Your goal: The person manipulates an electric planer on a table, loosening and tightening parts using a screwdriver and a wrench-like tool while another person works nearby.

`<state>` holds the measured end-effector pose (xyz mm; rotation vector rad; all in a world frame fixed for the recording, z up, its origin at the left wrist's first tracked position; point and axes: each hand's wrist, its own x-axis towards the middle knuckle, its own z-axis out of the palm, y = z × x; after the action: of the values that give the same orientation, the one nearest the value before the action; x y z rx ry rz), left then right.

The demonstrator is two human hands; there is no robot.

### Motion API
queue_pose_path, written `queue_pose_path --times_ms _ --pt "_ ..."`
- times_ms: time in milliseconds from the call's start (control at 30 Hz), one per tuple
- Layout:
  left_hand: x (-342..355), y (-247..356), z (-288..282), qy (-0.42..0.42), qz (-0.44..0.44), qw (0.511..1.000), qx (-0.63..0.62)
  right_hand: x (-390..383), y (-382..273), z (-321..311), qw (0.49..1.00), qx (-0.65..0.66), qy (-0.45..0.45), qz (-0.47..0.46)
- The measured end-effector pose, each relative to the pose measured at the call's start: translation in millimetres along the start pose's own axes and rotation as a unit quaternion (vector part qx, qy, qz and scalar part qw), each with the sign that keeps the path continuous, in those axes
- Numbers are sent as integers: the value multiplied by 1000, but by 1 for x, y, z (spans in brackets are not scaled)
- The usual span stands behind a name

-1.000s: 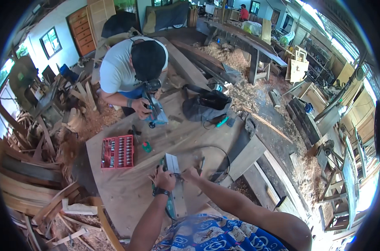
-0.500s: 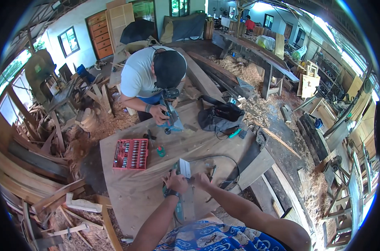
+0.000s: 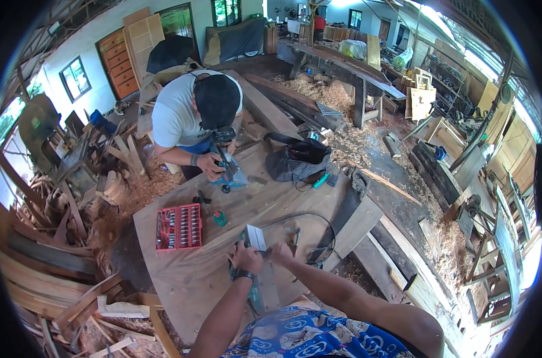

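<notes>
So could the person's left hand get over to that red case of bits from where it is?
Probably yes. The left hand is on the power tool, and the red bit case lies open on the same wooden slab to its left, with only bare wood between them.

1 head-worn fisheye view looks steeply down, close over the wooden workbench [image 3: 181,280], workshop beyond.
</notes>
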<state>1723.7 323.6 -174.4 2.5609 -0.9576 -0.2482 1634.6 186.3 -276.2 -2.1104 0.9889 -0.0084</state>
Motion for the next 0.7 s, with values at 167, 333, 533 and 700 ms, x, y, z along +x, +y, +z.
queue_pose_path --times_ms 167,333,533,700 --pt "-2 0 -4 -7 0 1000 6 -15 -19 -14 998 18 7 58" --pt "0 4 4 32 3 999 17 -11 -14 -16 1000 3 14 10" --pt "1 4 4 13 17 1000 2 -17 -22 -21 996 12 13 85" --pt "2 0 2 12 26 1000 13 -14 -26 -17 994 72 6 79"
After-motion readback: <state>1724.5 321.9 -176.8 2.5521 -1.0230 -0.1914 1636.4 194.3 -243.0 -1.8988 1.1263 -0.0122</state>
